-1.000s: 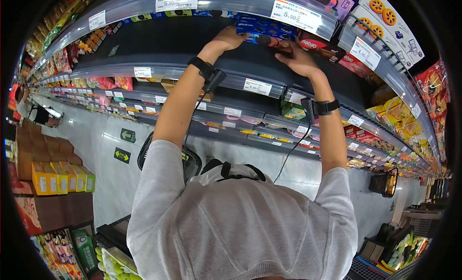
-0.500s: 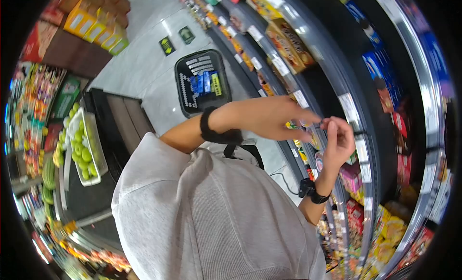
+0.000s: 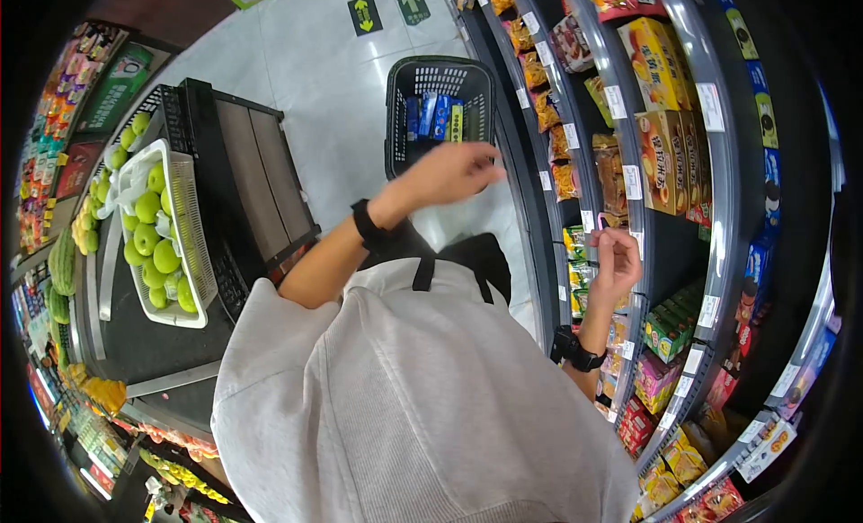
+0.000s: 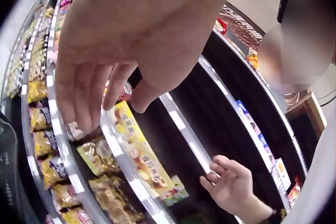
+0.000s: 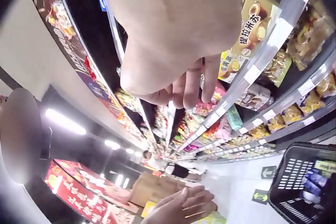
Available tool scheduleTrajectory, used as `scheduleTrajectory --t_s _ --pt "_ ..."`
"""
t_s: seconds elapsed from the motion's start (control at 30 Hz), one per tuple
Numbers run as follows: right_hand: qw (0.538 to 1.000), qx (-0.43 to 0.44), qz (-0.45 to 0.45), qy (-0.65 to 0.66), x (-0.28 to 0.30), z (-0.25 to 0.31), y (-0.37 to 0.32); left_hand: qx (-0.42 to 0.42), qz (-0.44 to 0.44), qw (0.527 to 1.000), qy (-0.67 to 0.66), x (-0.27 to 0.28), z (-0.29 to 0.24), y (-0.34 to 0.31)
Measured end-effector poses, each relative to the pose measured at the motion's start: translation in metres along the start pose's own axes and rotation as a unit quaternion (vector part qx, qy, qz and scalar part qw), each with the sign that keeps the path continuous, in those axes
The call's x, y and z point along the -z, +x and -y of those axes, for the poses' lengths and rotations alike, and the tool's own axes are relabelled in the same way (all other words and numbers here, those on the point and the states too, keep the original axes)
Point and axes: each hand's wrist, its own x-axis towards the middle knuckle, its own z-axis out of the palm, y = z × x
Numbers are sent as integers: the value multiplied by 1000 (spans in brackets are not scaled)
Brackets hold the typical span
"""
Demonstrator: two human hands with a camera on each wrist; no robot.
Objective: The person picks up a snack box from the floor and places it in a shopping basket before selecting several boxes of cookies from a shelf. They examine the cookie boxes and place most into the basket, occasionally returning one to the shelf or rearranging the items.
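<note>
My left hand (image 3: 445,175) hangs in front of the body with its fingers loosely bent and nothing in them. In the head view it overlaps the near edge of a black shopping basket (image 3: 393,114) on the floor. Inside the basket lie several blue packs (image 3: 433,116) and a green-and-black pack (image 3: 457,123). My right hand (image 3: 617,261) is raised beside the store shelves, palm up, fingers loosely curled and holding nothing. The left wrist view shows that right hand (image 4: 231,188) with its fingers apart, in front of a dark shelf.
Shelves on the right hold a brown cake box (image 3: 661,163), a yellow box (image 3: 654,65) and bagged snacks (image 3: 539,110). On the left stands a dark display stand (image 3: 247,150) with a white crate (image 3: 200,253) of green apples (image 3: 153,253). Grey floor tiles (image 3: 315,83) run between.
Both hands have left the blue biscuit packs on the upper shelf and come down apart from each other. The head view has turned left, bringing the basket and the apples into sight.
</note>
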Motion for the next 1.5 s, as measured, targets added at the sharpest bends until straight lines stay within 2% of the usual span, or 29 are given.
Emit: scheduleTrajectory --t_s 0.07,0.13,0.2,0.23,0.3,0.33,0.4,0.43,0.47,0.53,0.57,0.6,0.67,0.77,0.93,0.97,1.0,1.07,1.1,1.2,1.23,1.27,1.37,1.5 --pt "998 -29 32 -47 -1 0 -6 18 -61 997 31 41 14 -7" --pt "992 -55 68 -93 2 12 -7 13 -101 994 -30 70 35 -12" --pt "979 -133 102 -120 4 25 4 -10 -141 990 10 97 45 -18" --pt "972 -141 108 -152 8 22 12 -1 -147 989 -2 110 50 -17" --pt "968 -137 146 -153 0 10 43 24 -101 993 54 131 75 -8" --pt "968 -125 166 -142 -10 -3 61 33 -103 993 52 135 101 2" --pt "956 -115 207 -174 -42 -44 103 -90 -147 971 165 138 160 32" --pt "957 -118 230 -130 -66 -70 122 -44 -134 974 178 139 178 43" --pt "955 -86 253 -129 -86 -105 142 -37 -132 974 181 139 208 57" --pt "946 -64 286 -136 -126 -177 176 -96 -174 883 424 123 283 81" --pt "954 -75 271 -103 -150 -215 184 -72 -169 885 428 114 313 91" --pt "950 -57 288 -109 -166 -251 196 -64 -165 886 428 105 341 99" --pt "955 -8 280 -101 -203 -319 206 4 -148 890 431 76 391 110" --pt "949 -28 298 -99 -238 -390 205 67 -149 908 386 27 451 126" --pt "943 -110 278 -146 -260 -493 184 114 -157 926 325 -40 497 159" --pt "928 -137 299 -172 -254 -509 180 134 -161 928 309 -52 506 164" --pt "929 -140 299 -170 -253 -521 176 154 -165 929 293 -60 510 168" --pt "917 4 258 -304 -251 -541 169 187 -140 929 287 -71 517 175" --pt "896 -26 260 -358 -247 -549 165 218 -154 924 275 -76 519 179" --pt "895 -23 222 -387 -236 -601 145 282 -173 909 251 -89 518 184" --pt "864 -134 294 -386 -233 -592 150 270 -181 910 257 -93 524 182" --pt "866 -134 290 -384 -235 -587 152 257 -187 911 262 -97 531 179" --pt "831 -103 329 -437 -243 -572 152 246 -187 906 290 -103 544 172" --pt "805 -99 350 -469 -262 -557 140 250 -208 902 284 -108 563 158"
